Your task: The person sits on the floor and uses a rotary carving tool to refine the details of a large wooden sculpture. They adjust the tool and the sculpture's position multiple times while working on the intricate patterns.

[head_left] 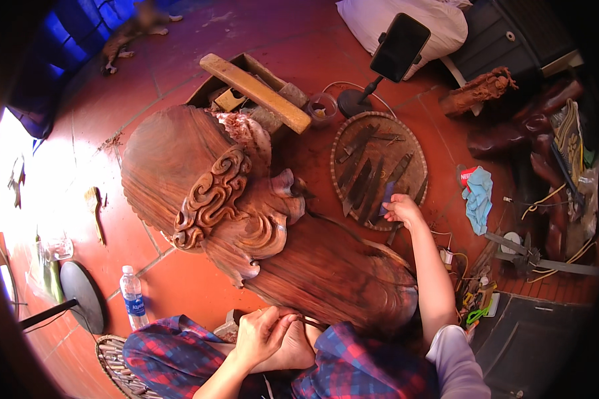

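A flat blue-purple strip [388, 193] is pinched at its near end by the right hand [402, 210], the grip narrow between thumb and fingers; the strip is placed over the lower right part of a round woven tray [414, 138], on the floor to the person's right. Around it on the tray, several dark flat blades [359, 185] are laid, some overlapping. The left hand [258, 332] is rested with curled fingers against a bare foot [296, 347]; whether anything is held in it cannot be told. Between the tray and the person's lap, clad in checked cloth [363, 369], a large carved wooden sculpture [246, 233] is stretched across the floor, its rounded, grooved end directed to the upper left and its smooth end to the lower right. Beyond it, a worn wooden bar [256, 93] is laid across an open box [203, 94], and near the tray's far edge a phone [400, 46] is held up by a stand with a round black base [355, 103]. A clear cup [322, 106] is set just beside that base. To the right of the tray, a crumpled light-blue cloth [478, 203] is seen on the floor. On the left, a brush [95, 213] is laid flat, and a water bottle [132, 296] is stood near the person's knee.
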Action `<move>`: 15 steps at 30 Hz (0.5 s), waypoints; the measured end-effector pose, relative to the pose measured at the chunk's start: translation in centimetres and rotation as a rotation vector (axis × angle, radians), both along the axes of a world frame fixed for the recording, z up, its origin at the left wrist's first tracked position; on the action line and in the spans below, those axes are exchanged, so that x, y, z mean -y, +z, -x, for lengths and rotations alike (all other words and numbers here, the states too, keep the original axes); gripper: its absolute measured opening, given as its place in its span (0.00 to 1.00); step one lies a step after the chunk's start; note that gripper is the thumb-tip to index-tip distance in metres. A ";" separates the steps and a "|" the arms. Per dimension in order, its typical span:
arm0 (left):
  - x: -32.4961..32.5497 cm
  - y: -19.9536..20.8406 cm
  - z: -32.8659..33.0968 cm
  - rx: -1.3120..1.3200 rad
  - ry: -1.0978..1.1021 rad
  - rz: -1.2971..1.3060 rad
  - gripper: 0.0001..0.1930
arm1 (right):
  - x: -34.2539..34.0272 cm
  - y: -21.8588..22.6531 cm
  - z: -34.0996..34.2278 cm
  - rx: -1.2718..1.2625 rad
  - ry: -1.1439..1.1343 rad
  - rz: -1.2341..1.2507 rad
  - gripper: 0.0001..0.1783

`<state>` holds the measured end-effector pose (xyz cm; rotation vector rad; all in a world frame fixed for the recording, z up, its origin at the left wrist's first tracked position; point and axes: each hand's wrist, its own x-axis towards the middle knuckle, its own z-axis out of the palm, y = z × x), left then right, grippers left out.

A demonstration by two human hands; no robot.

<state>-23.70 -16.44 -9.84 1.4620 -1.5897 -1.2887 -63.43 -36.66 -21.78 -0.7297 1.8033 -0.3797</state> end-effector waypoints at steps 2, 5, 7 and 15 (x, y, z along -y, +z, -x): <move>-0.4 -0.3 -0.3 -0.002 0.001 0.021 0.04 | 0.6 -1.3 -0.7 0.031 0.000 0.020 0.08; -0.4 -1.1 -0.3 0.015 -0.032 0.047 0.05 | 1.3 -1.6 -0.6 -0.053 0.041 0.103 0.04; 0.0 -1.2 -0.1 -0.005 -0.047 0.053 0.06 | 1.5 -1.9 0.5 -0.035 0.013 0.131 0.02; -0.6 -0.8 -1.0 -0.057 -0.015 0.070 0.09 | -0.9 5.3 -4.0 -0.137 0.246 0.252 0.18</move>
